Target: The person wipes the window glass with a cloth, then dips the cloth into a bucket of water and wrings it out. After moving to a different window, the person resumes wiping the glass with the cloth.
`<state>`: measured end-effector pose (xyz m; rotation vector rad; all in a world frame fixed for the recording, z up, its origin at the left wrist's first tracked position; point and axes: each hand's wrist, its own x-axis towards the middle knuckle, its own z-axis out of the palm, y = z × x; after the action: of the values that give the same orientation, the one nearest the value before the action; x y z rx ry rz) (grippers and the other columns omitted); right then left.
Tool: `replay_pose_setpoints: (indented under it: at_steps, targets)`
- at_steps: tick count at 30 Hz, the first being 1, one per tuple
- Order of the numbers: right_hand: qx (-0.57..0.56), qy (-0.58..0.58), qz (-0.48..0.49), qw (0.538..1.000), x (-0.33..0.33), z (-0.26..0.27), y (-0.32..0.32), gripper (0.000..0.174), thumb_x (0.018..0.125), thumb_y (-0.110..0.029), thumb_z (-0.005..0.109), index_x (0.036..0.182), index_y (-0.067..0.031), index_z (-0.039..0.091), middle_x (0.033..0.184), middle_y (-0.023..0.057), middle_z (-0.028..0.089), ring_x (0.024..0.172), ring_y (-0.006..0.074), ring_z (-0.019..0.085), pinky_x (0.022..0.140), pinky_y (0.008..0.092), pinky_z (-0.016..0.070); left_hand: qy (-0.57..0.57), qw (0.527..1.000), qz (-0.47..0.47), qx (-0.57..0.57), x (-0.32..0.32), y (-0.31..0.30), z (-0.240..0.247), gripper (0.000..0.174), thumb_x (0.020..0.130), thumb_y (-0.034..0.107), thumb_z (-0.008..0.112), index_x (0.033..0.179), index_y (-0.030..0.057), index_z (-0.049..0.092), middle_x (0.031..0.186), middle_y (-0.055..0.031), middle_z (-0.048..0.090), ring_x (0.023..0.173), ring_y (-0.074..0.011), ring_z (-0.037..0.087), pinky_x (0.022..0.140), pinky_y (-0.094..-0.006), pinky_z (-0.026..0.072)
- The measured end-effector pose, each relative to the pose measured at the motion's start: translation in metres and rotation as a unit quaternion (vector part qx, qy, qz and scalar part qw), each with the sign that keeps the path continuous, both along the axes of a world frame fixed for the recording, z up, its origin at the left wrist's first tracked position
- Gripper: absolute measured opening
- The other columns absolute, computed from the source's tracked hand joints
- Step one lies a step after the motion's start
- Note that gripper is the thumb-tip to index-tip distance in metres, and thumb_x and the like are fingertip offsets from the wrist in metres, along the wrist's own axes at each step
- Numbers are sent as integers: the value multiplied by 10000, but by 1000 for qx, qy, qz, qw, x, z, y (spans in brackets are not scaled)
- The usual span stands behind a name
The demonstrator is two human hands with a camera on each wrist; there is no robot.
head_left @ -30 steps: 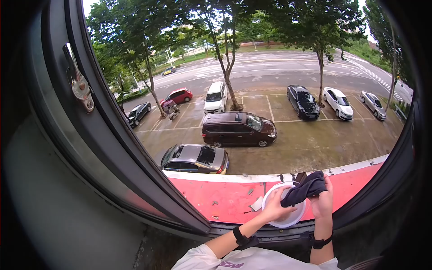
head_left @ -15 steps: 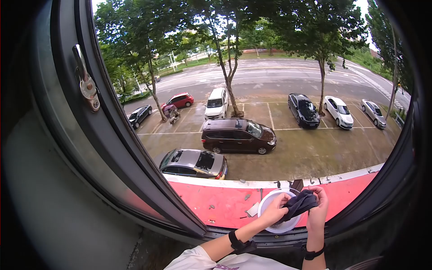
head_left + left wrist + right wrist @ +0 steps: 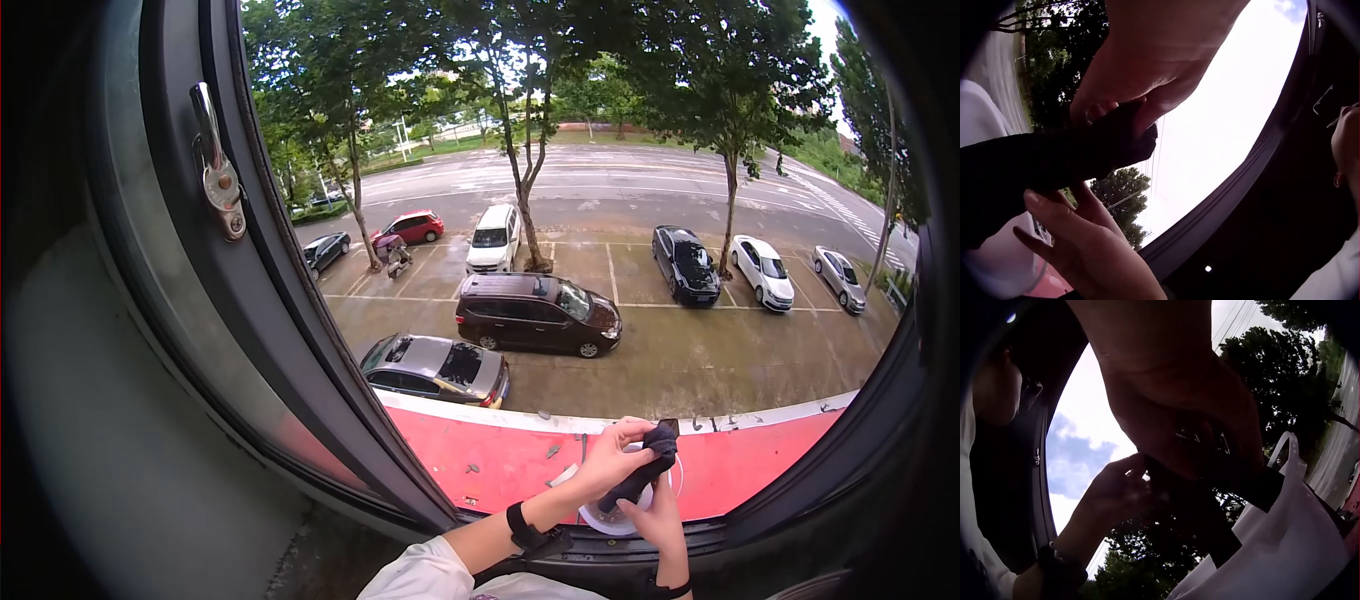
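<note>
A dark navy cloth (image 3: 658, 446), bunched into a long narrow roll, hangs over a white bucket (image 3: 597, 521). My left hand (image 3: 612, 462) pinches its upper end between thumb and curled fingers. Lower down, my right hand (image 3: 660, 522) holds the cloth with the thumb on one side and fingers on the other. The left wrist view shows the dark cloth (image 3: 1041, 156) stretching sideways from the left hand, the right hand (image 3: 1091, 247) beneath it. Seen from the right wrist, the cloth's lower part dips toward the bucket (image 3: 1291, 534), whose thin handle stands up.
The bucket stands on a red ledge (image 3: 755, 465) outside an open window, with a white outer edge. Left of me is the window sash (image 3: 290, 290) with its metal handle (image 3: 215, 165). Small debris (image 3: 473, 468) lies on the ledge. Parked cars, including a dark van (image 3: 535, 315), are below.
The cloth has turned from lying sideways between the hands to a steep slant. My left hand has risen to its top; my right hand has moved down and left, below it.
</note>
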<state>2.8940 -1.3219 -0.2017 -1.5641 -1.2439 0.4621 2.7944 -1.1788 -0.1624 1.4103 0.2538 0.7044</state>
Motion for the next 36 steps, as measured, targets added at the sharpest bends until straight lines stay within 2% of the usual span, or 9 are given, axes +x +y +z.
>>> replay_pose_setpoints:
  at_steps: [6,10,12,19,23,29,32,34,36]
  targets:
    - [-26,104,-10,994,23,-67,37,574,941,-30,659,1451,8,399,1362,179,572,1232,262,594,1001,370,484,-63,986,-23,-156,7,-19,10,308,887,-76,676,1183,-6,628,1133,-44,642,1116,-129,618,988,-287,490]
    - [59,169,-63,982,22,-42,39,366,1033,-51,541,1393,-16,481,1243,109,627,1121,190,640,897,317,548,-121,969,27,-214,-9,-19,26,219,892,-89,625,1083,14,595,1068,-58,670,984,-115,647,894,-263,522]
    - [45,384,-89,918,11,-3,30,373,1039,-1,448,1408,-42,480,1312,130,607,1130,238,671,783,362,640,-152,955,24,-255,-24,2,11,245,900,-106,574,1112,15,589,1156,-95,676,1054,-151,657,954,-308,531]
    - [188,496,-88,843,-2,35,23,559,943,94,443,1491,-14,414,1385,152,568,1244,278,611,1006,466,558,38,892,36,-449,-49,-16,-29,455,916,205,536,1349,72,567,1234,-73,611,1166,-199,545,1083,-419,438]
    - [199,518,-108,825,-19,46,18,526,956,95,409,1473,7,434,1378,159,564,1238,248,608,1020,447,544,39,874,-31,-483,-29,-26,-14,524,1010,470,534,1438,171,477,1365,-110,459,1291,-295,432,1058,-698,382]
    - [173,586,-93,786,-31,40,17,496,947,58,380,1431,-30,444,1390,139,533,1279,246,561,1052,458,501,-34,845,-17,-534,12,-4,-34,354,1022,361,574,1126,34,663,1062,-103,720,1003,-242,699,977,-412,546]
    - [147,593,-78,788,-15,33,7,535,921,60,429,1446,-41,405,1413,133,499,1284,243,551,1053,455,493,-30,858,7,-512,20,0,-43,182,945,186,675,1076,71,622,1030,-78,697,957,-219,700,862,-403,588]
    - [82,248,-59,964,-14,29,-1,624,877,60,522,1476,-38,374,1456,140,473,1355,256,503,1101,442,448,-8,867,51,-496,27,7,-59,168,952,172,625,1057,41,613,1006,-107,695,917,-240,710,833,-413,601]
    - [54,191,-61,978,-20,31,-8,753,790,101,555,1499,-40,341,1522,212,327,1372,315,448,1121,492,414,33,863,12,-505,25,13,-55,187,964,187,576,1040,20,610,992,-125,701,897,-258,718,825,-430,606]
